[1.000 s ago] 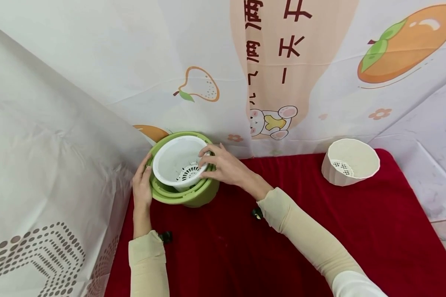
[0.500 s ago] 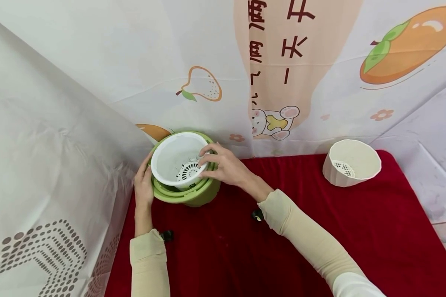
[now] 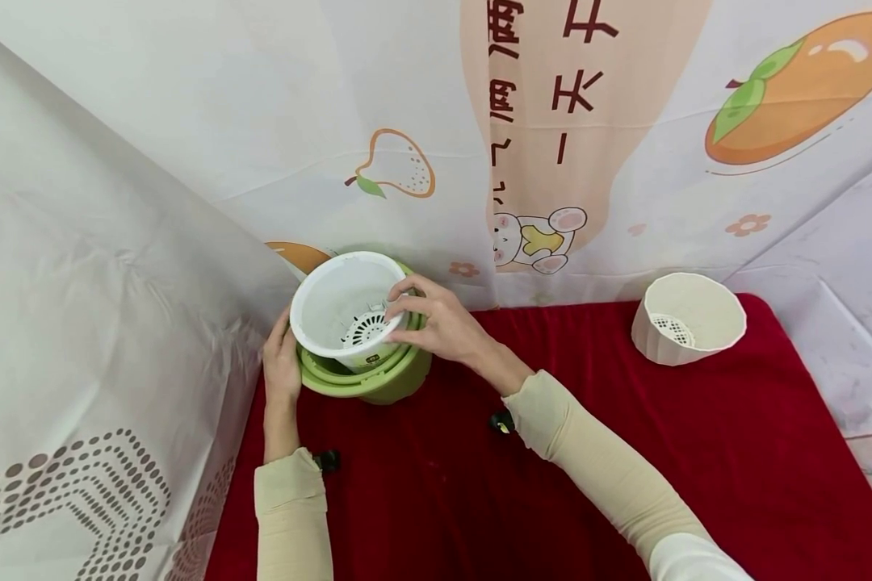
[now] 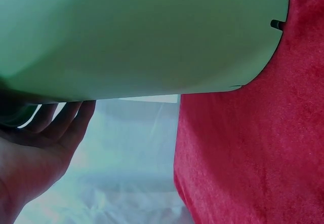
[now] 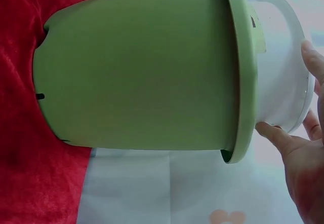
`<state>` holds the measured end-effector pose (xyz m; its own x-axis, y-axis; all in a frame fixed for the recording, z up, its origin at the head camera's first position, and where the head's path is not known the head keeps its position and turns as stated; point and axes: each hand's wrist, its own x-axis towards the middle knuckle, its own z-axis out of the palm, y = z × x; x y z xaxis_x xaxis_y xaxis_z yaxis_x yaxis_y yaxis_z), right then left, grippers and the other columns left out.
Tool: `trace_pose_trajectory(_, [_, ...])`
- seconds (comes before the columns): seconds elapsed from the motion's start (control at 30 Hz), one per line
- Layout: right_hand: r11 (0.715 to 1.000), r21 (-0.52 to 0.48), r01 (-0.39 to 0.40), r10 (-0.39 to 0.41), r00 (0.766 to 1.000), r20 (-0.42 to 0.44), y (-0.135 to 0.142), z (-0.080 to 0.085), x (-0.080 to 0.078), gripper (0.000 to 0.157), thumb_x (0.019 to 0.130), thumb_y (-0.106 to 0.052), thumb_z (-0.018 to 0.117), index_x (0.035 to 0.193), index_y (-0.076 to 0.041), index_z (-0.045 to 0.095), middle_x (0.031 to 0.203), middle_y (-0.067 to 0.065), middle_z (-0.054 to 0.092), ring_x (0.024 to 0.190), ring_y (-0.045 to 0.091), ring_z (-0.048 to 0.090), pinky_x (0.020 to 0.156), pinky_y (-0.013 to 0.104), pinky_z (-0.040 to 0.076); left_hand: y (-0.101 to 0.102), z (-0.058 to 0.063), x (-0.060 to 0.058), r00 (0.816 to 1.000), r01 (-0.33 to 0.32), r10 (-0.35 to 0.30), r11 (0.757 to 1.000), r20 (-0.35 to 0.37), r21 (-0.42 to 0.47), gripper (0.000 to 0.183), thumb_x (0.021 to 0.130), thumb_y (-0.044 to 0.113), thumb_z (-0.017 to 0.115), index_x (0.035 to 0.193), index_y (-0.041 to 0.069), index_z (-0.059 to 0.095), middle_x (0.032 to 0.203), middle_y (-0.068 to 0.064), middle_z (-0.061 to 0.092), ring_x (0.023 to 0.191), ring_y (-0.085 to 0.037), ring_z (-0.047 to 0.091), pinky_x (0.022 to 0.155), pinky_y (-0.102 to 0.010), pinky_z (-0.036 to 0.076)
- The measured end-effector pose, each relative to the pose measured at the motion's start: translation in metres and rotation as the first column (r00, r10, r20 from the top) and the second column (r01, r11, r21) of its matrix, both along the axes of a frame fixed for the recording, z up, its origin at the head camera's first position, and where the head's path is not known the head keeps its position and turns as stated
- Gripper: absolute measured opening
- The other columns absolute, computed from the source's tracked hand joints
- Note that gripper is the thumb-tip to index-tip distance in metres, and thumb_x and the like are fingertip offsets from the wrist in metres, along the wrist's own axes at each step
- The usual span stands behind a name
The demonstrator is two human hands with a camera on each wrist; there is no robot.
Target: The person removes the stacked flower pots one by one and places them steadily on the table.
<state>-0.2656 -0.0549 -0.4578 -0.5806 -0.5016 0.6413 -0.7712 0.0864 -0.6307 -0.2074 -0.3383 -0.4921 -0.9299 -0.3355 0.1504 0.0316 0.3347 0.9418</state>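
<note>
At the far left, a white plastic sheet with a dotted pattern [image 3: 80,323] is hanging as a side wall, meeting the red velvet tablecloth [image 3: 552,484] along its edge.

The left hand [image 3: 282,367] is lying against the left wall of the round green plastic outer pot [image 3: 378,383]. The left wrist view is showing the fingers [image 4: 61,120] nearly straight and relaxed beside the green wall; they are pressing rather than curling round it. The likely purpose is to brace the outer pot so that it is not shifting on the cloth.

The green pot is standing in the back left corner of the cloth, close to the backdrop. Inside it, the white plastic inner basket with a slotted, perforated bottom [image 3: 345,311] is sitting raised and tilted — its rim is standing clear of the green rim, as the right wrist view confirms.

The right hand [image 3: 436,323] is grasping the right side of the white basket's rim, fingertips [image 5: 309,49] over the lip and thumb under it — a pinch on the rim that suits lifting or seating the insert.

Behind, a printed fruit-and-rabbit backdrop [image 3: 552,161] is hanging. At the far right, well apart from both hands, a cream ribbed plastic pot with a mesh insert [image 3: 686,319] is standing untouched on the cloth.
</note>
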Motion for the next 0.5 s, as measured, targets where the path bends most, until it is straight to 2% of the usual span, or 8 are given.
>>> trace_pose_trajectory(0.23, [1.000,-0.030,-0.005,0.004,1.000,-0.026,0.002,0.010,0.001,0.025,0.072,-0.018,0.091,0.091,-0.008,0.077,0.113,0.007,0.061,0.109,0.019,0.057,0.095,0.028,0.046,-0.001,-0.003,0.001,0.999,-0.051,0.051,0.996,0.000,-0.073,0.042,0.106,0.030,0.043,0.144,0.016,0.055,0.144,-0.005,0.055,0.133,-0.018,0.046,0.112,-0.032,0.032])
trace_pose_trajectory(0.33, [0.999,-0.047,-0.006,0.005,1.000,-0.023,0.003,0.015,0.002,0.025,0.072,-0.017,0.091,0.091,-0.008,0.077,0.113,0.008,0.061,0.110,0.019,0.057,0.099,0.030,0.045,-0.001,-0.003,0.001,0.998,-0.060,0.060,0.996,-0.004,-0.068,0.041,0.106,0.029,0.043,0.143,0.016,0.056,0.142,-0.005,0.056,0.130,-0.016,0.048,0.109,-0.030,0.033])
trace_pose_trajectory(0.5, [0.997,-0.072,-0.006,0.004,1.000,-0.022,0.003,0.023,0.003,0.026,0.071,-0.015,0.091,0.090,-0.007,0.077,0.112,0.008,0.061,0.108,0.019,0.057,0.097,0.030,0.046,0.000,-0.002,0.002,0.998,-0.055,0.055,0.998,0.000,-0.028,0.040,0.106,0.028,0.044,0.142,0.014,0.057,0.140,-0.007,0.057,0.129,-0.015,0.048,0.108,-0.028,0.034])
